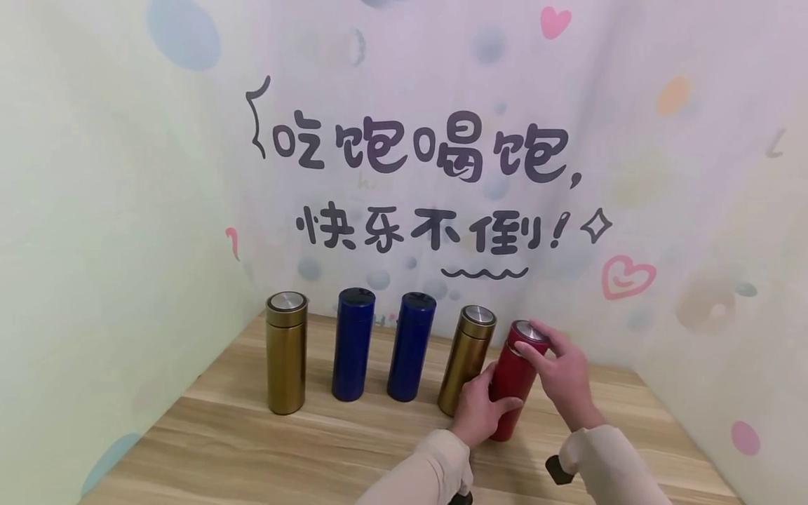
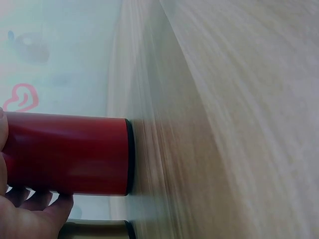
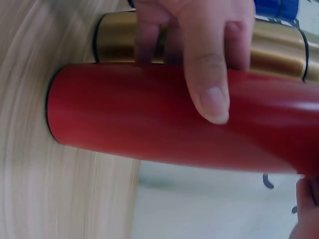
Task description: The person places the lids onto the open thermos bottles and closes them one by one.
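Observation:
A red thermos bottle (image 1: 516, 375) with a silver-topped lid stands on the wooden table at the right end of a row. My left hand (image 1: 477, 412) grips its lower body, the thumb across the front in the right wrist view. Up at the lid (image 1: 530, 330), my right hand (image 1: 564, 369) holds on with thumb and fingers on opposite sides. Just left of the red bottle is a gold thermos bottle (image 1: 467, 358), close behind the left hand's fingers. In the left wrist view the red bottle's black-rimmed base (image 2: 130, 157) meets the tabletop.
Further left stand two blue thermos bottles (image 1: 411, 351) (image 1: 353, 347) and another gold thermos bottle (image 1: 287, 358). A printed cloth wall (image 1: 404, 84) closes off the back, with pale walls at both sides. Wooden tabletop (image 1: 252, 449) extends in front of the row.

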`<state>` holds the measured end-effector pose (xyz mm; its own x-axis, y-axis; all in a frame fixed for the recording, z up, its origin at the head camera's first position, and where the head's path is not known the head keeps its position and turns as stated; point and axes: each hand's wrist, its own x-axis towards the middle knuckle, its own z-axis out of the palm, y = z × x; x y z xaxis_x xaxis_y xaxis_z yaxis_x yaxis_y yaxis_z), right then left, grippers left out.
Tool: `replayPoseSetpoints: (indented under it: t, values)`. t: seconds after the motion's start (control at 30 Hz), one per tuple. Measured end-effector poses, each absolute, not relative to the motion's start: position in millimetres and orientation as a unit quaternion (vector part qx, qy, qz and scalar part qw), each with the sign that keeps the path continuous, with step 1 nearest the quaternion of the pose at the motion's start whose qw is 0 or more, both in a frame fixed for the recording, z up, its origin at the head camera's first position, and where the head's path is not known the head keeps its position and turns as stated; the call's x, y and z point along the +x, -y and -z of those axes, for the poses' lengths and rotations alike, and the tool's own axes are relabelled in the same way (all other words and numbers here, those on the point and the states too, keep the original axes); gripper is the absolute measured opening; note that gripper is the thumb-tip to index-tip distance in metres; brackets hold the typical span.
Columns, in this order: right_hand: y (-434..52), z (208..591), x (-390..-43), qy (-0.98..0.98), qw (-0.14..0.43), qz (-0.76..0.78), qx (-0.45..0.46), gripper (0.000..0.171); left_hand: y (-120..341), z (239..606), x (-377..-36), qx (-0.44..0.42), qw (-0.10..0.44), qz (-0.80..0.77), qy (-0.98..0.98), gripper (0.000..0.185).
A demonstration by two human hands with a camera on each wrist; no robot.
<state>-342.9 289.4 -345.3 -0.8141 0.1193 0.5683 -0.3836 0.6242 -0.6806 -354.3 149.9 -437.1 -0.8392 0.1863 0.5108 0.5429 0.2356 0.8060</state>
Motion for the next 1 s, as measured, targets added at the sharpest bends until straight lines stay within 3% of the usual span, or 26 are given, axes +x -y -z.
replayPoseSetpoints:
  t: [0.13, 0.23, 0.47, 0.67, 0.83, 1.0]
  values:
    - [-281, 349, -346, 0.851, 0.357, -0.382, 0.055, 0.057, -151, 437, -356, -0.234, 0.154, 0.569, 0.773, 0.055]
    - [-278, 348, -347, 0.854, 0.367, -0.366, 0.055, 0.058, -152, 437, -356, -0.232, 0.149, 0.570, 0.774, 0.054]
    - [-296, 337, -342, 0.843, 0.249, -0.453, 0.147, 0.046, -152, 437, -355, -0.240, 0.146, 0.577, 0.767, 0.054]
    - [-310, 332, -347, 0.837, 0.163, -0.480, 0.205, 0.048, -151, 437, -355, -0.246, 0.160, 0.581, 0.759, 0.053]
    - [-314, 330, -348, 0.857, 0.142, -0.461, 0.183, 0.052, -150, 437, -354, -0.243, 0.149, 0.585, 0.759, 0.054]
    - [-314, 329, -346, 0.873, 0.159, -0.433, 0.155, 0.057, -151, 436, -354, -0.237, 0.140, 0.592, 0.757, 0.053]
